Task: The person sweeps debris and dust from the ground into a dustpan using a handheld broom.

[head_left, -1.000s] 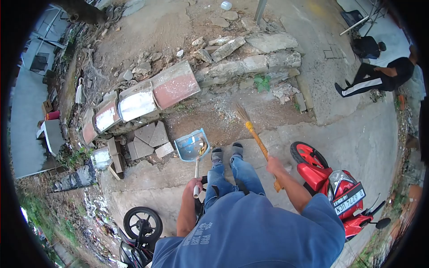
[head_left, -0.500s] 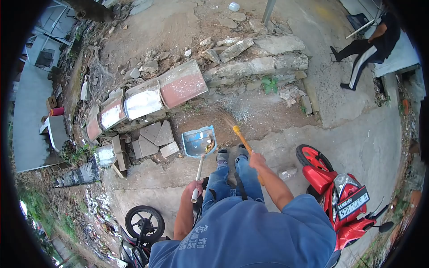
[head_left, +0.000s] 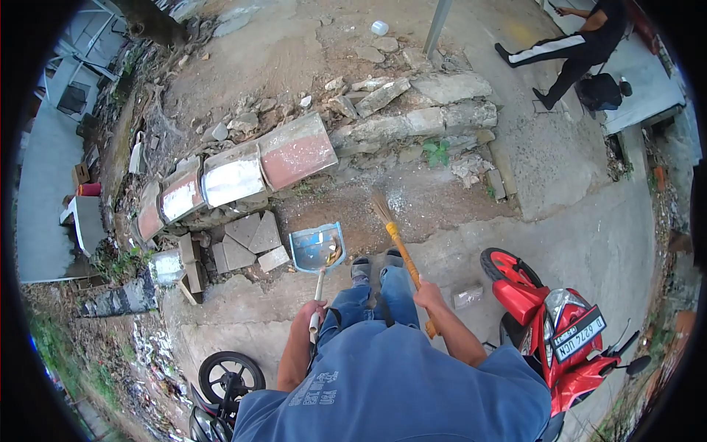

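My left hand (head_left: pixel 310 313) is wrapped round the pale handle of a blue dustpan (head_left: pixel 312 254). The pan rests on the ground left of my feet, with several bits of litter (head_left: pixel 331 250) inside. In my right hand (head_left: pixel 428 295) is a broom (head_left: pixel 398 239) with a yellow-orange handle. Its straw bristles (head_left: pixel 381 208) point away from me over the dirt strip, beside scattered pale fragments (head_left: pixel 400 199). Whether the bristle tips touch the ground I cannot tell.
A red motorcycle (head_left: pixel 554 339) stands at right and a black-wheeled one (head_left: pixel 231 377) at lower left. Paving slabs (head_left: pixel 252 239) lie left of the dustpan. Beyond is a low broken stone wall (head_left: pixel 423 121). Another person (head_left: pixel 582 48) is at upper right; a clear plastic piece (head_left: pixel 468 296) lies near the red motorcycle.
The broom's bristles have shifted slightly right and nearer to me. The dustpan stays in my left hand. The person at upper right has moved further up, with the legs now in a stride.
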The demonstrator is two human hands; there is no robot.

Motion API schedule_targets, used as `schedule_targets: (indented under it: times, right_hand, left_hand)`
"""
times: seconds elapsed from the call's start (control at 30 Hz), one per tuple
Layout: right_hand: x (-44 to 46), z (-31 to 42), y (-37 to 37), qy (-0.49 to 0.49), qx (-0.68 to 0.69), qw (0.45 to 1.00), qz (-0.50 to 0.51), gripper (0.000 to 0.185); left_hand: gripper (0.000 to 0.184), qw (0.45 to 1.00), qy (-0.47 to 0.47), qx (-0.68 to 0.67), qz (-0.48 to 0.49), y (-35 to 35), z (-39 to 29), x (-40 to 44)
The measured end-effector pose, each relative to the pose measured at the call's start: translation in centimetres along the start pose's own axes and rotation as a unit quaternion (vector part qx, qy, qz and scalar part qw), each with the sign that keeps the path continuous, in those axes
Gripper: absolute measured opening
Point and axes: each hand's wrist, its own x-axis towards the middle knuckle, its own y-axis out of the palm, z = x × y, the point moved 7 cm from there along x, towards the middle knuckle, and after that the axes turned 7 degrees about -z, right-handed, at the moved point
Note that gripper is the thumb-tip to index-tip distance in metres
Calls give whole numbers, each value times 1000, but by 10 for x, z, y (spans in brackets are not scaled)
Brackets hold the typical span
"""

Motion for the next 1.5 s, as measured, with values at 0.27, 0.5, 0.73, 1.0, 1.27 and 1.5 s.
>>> schedule_targets:
  times: [0.27, 0.5, 0.73, 1.0, 1.27, 1.5]
  right_hand:
    - [73, 37, -11, 22, 68, 997, 2, 58]
    - [107, 40, 22, -2, -32, 999, 27, 29]
    - [52, 13, 11, 32, 31, 993, 111, 38]
    - [47, 19, -9, -25, -16, 996, -85, 54]
    - [92, 43, 20, 17, 9, 991, 130, 26]
    - [48, 19, -8, 11, -22, 994, 105, 44]
  left_hand:
    - [11, 999, 23, 29, -24, -5, -2, -29]
    - [25, 987, 65, 121, -86, -19, -2, -41]
    - [24, 992, 72, 99, -20, -14, -1, -26]
    - [21, 990, 87, 104, -34, -18, 3, -21]
    - [27, 975, 120, 179, -60, -4, -5, -17]
    - [25, 989, 87, 117, -18, 7, -6, 8]
